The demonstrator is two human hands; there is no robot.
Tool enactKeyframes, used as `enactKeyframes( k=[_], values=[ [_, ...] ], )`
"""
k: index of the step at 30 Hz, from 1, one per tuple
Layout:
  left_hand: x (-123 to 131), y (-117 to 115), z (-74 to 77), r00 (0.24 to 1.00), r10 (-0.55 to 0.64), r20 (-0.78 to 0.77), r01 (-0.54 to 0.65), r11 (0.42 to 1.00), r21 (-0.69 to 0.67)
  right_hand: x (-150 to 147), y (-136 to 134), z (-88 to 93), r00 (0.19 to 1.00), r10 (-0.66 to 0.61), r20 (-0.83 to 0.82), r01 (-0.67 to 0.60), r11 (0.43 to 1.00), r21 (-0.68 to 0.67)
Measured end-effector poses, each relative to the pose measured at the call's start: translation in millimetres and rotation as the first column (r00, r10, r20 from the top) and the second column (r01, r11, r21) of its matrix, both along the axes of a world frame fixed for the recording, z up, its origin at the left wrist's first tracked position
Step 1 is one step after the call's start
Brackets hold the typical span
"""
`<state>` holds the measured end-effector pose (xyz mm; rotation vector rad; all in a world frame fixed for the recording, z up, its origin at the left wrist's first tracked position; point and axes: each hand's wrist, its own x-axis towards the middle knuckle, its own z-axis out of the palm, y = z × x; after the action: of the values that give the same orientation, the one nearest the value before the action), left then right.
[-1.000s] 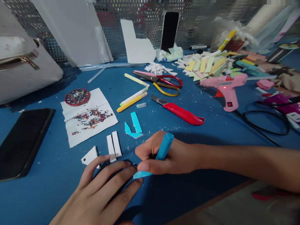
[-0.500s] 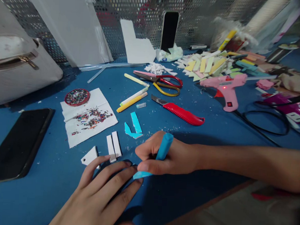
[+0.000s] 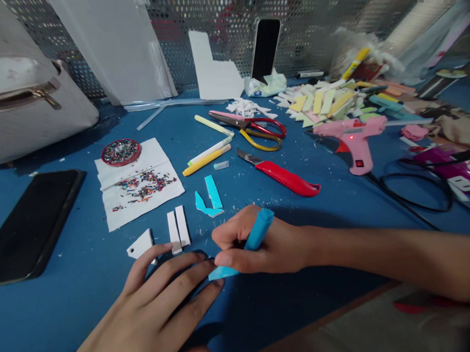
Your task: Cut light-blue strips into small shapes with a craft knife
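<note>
My right hand (image 3: 251, 241) grips a blue marker (image 3: 259, 229), its cap end tilted up. Under that hand lies a light-blue piece (image 3: 223, 272), partly hidden by the fingers. My left hand (image 3: 167, 297) rests with fingers spread, its fingertips touching the near edge of this piece. Beyond the left fingers are two narrow white strips (image 3: 178, 228) and a white piece with a small hole (image 3: 141, 244). Cut blue pieces (image 3: 214, 192) lie farther up on the blue table (image 3: 275, 323).
A red cutter (image 3: 287, 178), scissors (image 3: 264, 128) and markers (image 3: 206, 159) lie beyond the hands. A pink glue gun (image 3: 361, 140) with a cable is at right. At left are a phone (image 3: 30, 224), white paper with coloured bits (image 3: 116, 215) and a bag (image 3: 39, 110).
The top end of the blue marker has shifted slightly right. Both hands are in nearly the same place.
</note>
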<state>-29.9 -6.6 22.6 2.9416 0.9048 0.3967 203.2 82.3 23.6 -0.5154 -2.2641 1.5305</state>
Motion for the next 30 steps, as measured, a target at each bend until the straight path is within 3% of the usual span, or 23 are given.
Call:
enactKeyframes(
  k=[16,19,30],
  values=[
    [-0.1,-0.8,1.2,1.000,0.005,-0.002,-0.005,1.000,-0.003,0.4,0.6,0.5,0.999,0.018,-0.027,-0.018,1.000,0.019],
    [-0.5,-0.7,0.7,1.000,0.012,-0.006,-0.012,1.000,-0.005,0.6,0.7,0.6,1.000,-0.027,0.003,0.027,1.000,-0.006],
    [-0.5,0.5,-0.5,1.000,0.000,0.014,0.000,1.000,-0.001,0.7,0.4,0.2,1.000,0.018,-0.007,-0.018,1.000,-0.001]
  ],
)
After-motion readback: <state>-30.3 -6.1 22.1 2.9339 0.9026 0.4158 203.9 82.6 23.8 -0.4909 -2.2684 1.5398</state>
